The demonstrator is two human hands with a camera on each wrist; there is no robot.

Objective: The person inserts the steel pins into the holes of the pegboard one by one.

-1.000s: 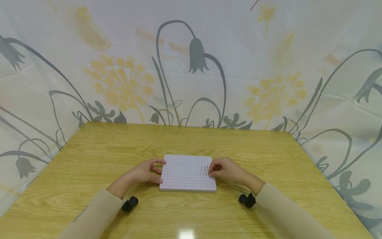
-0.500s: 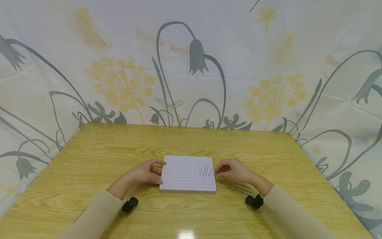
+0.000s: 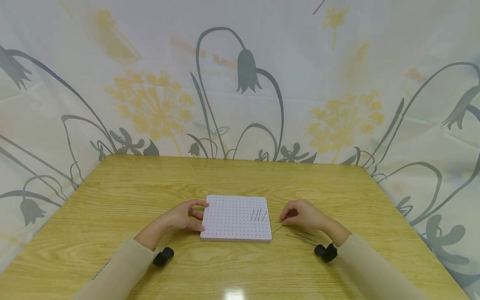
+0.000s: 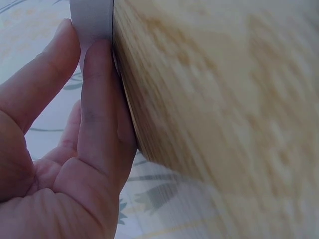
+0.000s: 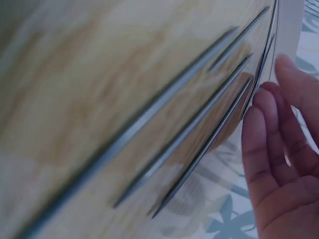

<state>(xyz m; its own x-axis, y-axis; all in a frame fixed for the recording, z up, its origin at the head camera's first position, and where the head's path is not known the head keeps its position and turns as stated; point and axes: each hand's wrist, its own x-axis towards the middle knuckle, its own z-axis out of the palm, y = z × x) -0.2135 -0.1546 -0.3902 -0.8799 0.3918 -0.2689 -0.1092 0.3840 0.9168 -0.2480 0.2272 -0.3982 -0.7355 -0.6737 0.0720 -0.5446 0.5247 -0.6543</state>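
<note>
A white board [image 3: 228, 218] with rows of small holes lies on the table. Several thin dark metal needles [image 3: 258, 215] stand in its right part, some leaning. My left hand [image 3: 183, 215] touches the board's left edge with thumb and fingers spread; in the left wrist view its fingertips meet the board's side [image 4: 92, 20]. Right of the board, my right hand [image 3: 305, 216] is low over the table, fingertips at a loose needle [image 3: 277, 229]. In the right wrist view the thumb [image 5: 296, 84] is apart from the fingers, which touch a needle [image 5: 261, 64]; no pinch shows.
More loose needles [image 3: 303, 238] lie on the wooden table [image 3: 150, 179] beneath and in front of the right wrist, pointed at both ends in the right wrist view. Black wrist cameras hang below each sleeve. A flower-patterned cloth [image 3: 240, 116] stands behind the table.
My right hand has left a needle standing at the board's right side and moved right, down to the loose needles on the table. The left hand stays at the board's edge.
</note>
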